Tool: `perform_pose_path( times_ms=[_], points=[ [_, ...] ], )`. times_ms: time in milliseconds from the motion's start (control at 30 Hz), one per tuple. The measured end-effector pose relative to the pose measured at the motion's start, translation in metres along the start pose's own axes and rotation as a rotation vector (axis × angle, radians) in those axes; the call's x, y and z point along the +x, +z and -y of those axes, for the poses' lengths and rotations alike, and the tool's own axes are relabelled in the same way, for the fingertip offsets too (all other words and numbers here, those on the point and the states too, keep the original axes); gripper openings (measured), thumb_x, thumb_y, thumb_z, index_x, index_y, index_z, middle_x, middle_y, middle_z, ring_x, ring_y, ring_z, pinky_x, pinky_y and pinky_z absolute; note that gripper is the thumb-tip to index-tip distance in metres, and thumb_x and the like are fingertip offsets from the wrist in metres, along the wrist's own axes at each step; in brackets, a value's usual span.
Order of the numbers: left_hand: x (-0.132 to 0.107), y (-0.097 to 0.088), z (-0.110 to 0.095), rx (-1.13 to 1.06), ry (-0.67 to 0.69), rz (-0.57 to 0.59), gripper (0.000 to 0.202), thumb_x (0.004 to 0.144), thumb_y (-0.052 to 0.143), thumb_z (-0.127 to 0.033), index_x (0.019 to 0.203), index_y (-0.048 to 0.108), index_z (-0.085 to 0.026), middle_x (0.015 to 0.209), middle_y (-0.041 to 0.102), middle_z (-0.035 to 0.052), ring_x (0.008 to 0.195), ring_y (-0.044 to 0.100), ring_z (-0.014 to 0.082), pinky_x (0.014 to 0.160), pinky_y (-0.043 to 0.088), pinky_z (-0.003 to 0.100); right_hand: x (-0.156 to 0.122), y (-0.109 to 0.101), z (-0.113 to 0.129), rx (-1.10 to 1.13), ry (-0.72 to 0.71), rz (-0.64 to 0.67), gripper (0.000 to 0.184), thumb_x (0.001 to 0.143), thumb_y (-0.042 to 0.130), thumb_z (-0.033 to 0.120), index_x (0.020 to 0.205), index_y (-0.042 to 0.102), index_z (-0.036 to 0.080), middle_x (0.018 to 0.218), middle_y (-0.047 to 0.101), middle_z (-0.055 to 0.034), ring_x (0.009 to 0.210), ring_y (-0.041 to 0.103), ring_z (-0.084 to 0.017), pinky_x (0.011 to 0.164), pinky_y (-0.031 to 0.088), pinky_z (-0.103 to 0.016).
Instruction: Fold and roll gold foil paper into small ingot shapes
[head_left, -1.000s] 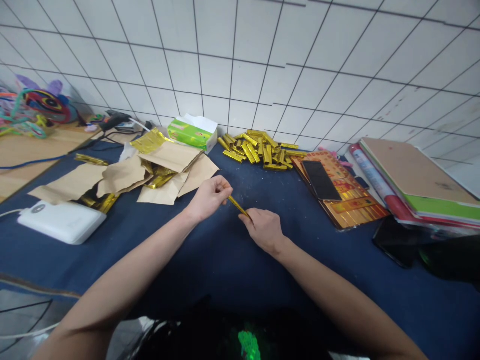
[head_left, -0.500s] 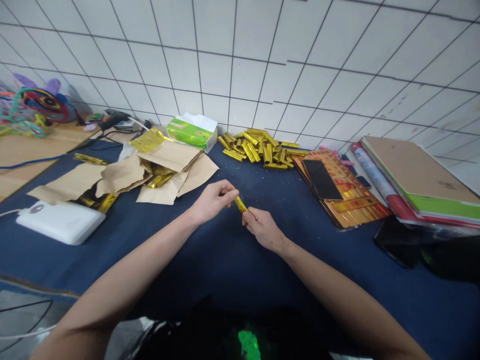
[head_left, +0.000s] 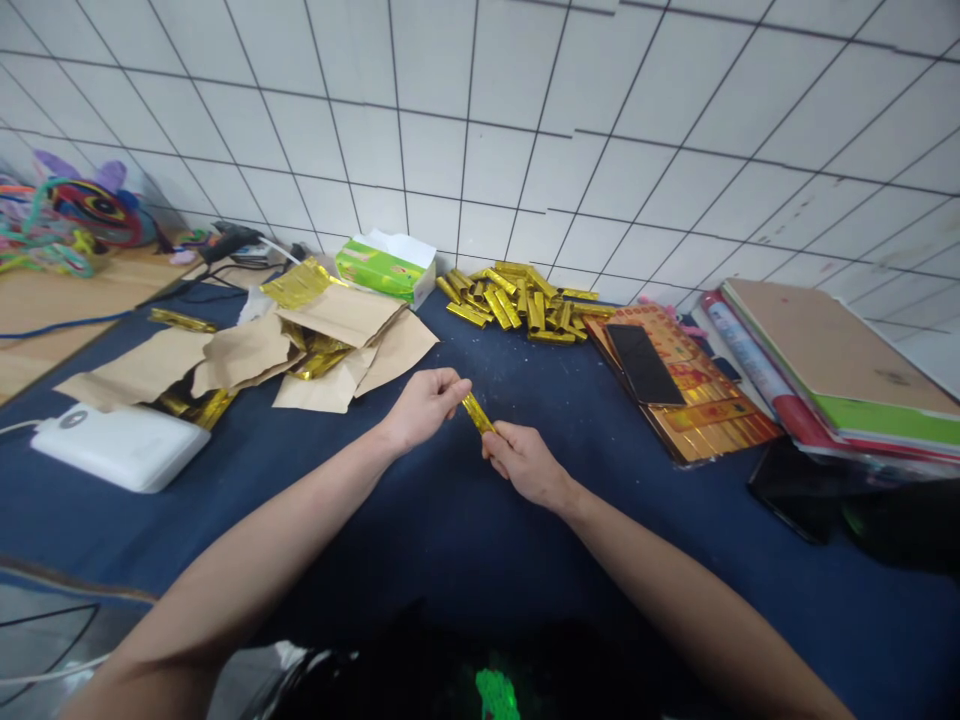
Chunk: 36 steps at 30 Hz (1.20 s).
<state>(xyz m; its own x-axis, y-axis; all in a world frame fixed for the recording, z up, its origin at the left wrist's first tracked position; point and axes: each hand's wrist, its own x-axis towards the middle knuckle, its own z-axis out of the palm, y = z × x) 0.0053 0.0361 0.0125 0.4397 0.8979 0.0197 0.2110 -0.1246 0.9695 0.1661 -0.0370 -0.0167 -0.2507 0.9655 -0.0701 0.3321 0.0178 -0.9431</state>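
Note:
A narrow folded strip of gold foil paper (head_left: 478, 412) stretches between my two hands above the blue cloth. My left hand (head_left: 429, 405) pinches its upper left end between thumb and fingers. At the lower right end, my right hand (head_left: 527, 462) is closed on the same strip. The fingertips hide both ends. Beyond my hands, against the wall, lies a pile of similar folded gold pieces (head_left: 517, 300). Left of my left hand are torn brown paper sheets (head_left: 349, 312) with loose gold foil (head_left: 322, 360) among them.
A green tissue box (head_left: 384, 270) stands by the tiled wall. The white power bank (head_left: 124, 447) lies at left. To the right, a black phone (head_left: 645, 364) rests on an orange-gold printed packet (head_left: 712, 418), beside stacked notebooks (head_left: 847, 345).
My hands have drawn slightly apart, the left one shifting a little left, and more of the gold strip shows between them. The pile and papers stay put.

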Motion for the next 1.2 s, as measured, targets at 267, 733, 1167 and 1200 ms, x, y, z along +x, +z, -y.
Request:
perform_pose_path(
  times_ms=[267, 733, 1167, 1200],
  points=[
    [-0.008, 0.024, 0.0, -0.244, -0.121, 0.094, 0.031, 0.063, 0.068, -0.041, 0.064, 0.056, -0.013, 0.053, 0.056, -0.0013, 0.047, 0.047, 0.0076, 0.045, 0.036, 0.02, 0.0, 0.005, -0.01, 0.085, -0.031, -0.125, 0.036, 0.086, 0.042, 0.047, 0.064, 0.046, 0.019, 0.045, 0.031, 0.008, 0.039, 0.027, -0.006, 0.04, 0.023, -0.022],
    [-0.002, 0.006, -0.004, -0.525, -0.233, -0.044, 0.033, 0.061, 0.072, -0.037, 0.05, 0.051, -0.014, 0.043, 0.052, -0.003, 0.035, 0.04, 0.0035, 0.037, 0.026, 0.017, -0.003, 0.003, 0.004, 0.205, 0.043, -0.08, 0.035, 0.083, 0.045, 0.044, 0.059, 0.046, 0.018, 0.041, 0.032, 0.0085, 0.038, 0.026, -0.006, 0.039, 0.02, -0.022],
    [-0.009, 0.02, 0.004, 0.048, 0.01, 0.034, 0.037, 0.077, 0.053, -0.04, 0.051, 0.049, -0.014, 0.048, 0.047, -0.004, 0.048, 0.041, 0.0068, 0.048, 0.03, 0.02, -0.002, -0.001, 0.001, 0.141, -0.006, -0.051, 0.042, 0.084, 0.043, 0.051, 0.059, 0.046, 0.018, 0.05, 0.041, 0.0048, 0.044, 0.037, -0.007, 0.044, 0.029, -0.021],
    [-0.012, 0.025, 0.004, 0.097, 0.015, 0.028, 0.036, 0.077, 0.052, -0.039, 0.051, 0.048, -0.015, 0.049, 0.047, -0.0042, 0.05, 0.041, 0.0074, 0.048, 0.03, 0.02, -0.001, -0.002, 0.002, 0.115, -0.008, -0.041, 0.041, 0.083, 0.045, 0.051, 0.06, 0.048, 0.018, 0.051, 0.042, 0.0046, 0.045, 0.037, -0.007, 0.045, 0.03, -0.021]
  ],
)
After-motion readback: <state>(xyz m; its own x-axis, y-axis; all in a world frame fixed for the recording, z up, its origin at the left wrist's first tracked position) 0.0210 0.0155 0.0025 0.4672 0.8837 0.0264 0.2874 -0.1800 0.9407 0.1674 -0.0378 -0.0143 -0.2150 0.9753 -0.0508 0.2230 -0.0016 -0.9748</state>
